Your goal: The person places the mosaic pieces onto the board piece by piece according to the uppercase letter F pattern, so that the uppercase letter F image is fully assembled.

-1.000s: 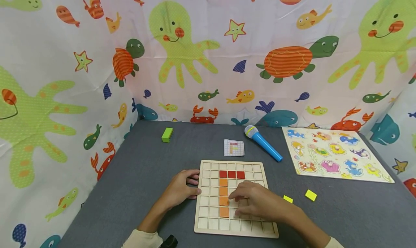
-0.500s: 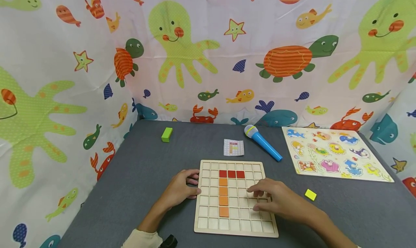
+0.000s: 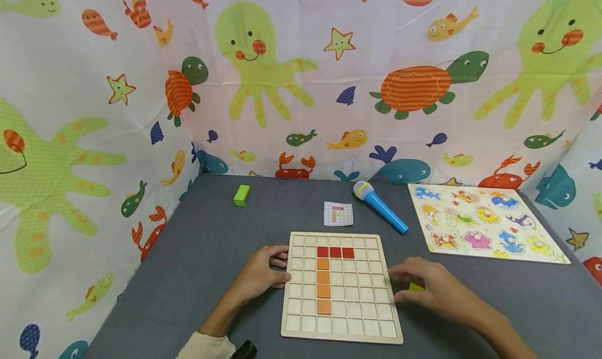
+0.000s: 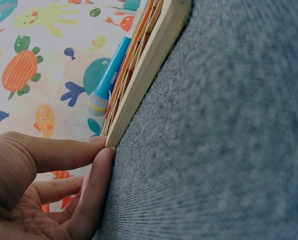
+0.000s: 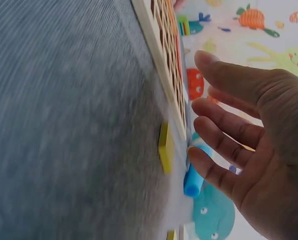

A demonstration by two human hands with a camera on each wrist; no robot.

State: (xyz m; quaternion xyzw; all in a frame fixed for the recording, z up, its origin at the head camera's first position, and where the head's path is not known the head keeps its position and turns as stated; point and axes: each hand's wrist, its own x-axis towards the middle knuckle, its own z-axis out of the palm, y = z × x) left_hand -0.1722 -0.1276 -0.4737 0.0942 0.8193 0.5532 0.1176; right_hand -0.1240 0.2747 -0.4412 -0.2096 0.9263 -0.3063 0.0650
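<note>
A wooden grid board (image 3: 367, 310) lies flat on the grey table. Three red tiles (image 3: 335, 252) form a row in it, and several orange tiles (image 3: 323, 277) run down below the leftmost red one. At the board's left edge, my left hand (image 3: 256, 275) pinches the rim between thumb and finger; the left wrist view shows the fingertips (image 4: 103, 150) at the wooden edge. Beyond the right edge, my right hand (image 3: 430, 286) hovers with fingers apart over a yellow tile (image 5: 165, 147), holding nothing. A second yellow tile (image 5: 172, 235) shows at the right wrist view's bottom.
A small printed grid card (image 3: 338, 213) lies behind the board, with a blue toy microphone (image 3: 385, 211) beside it. Further right is a sea-animal puzzle board (image 3: 489, 220). A green block (image 3: 242, 195) stands at the back left. A patterned curtain (image 3: 301, 87) encloses the table.
My right hand has moved right, off the board and over to the yellow tile beside it. The left hand and the tiles in the board stay put.
</note>
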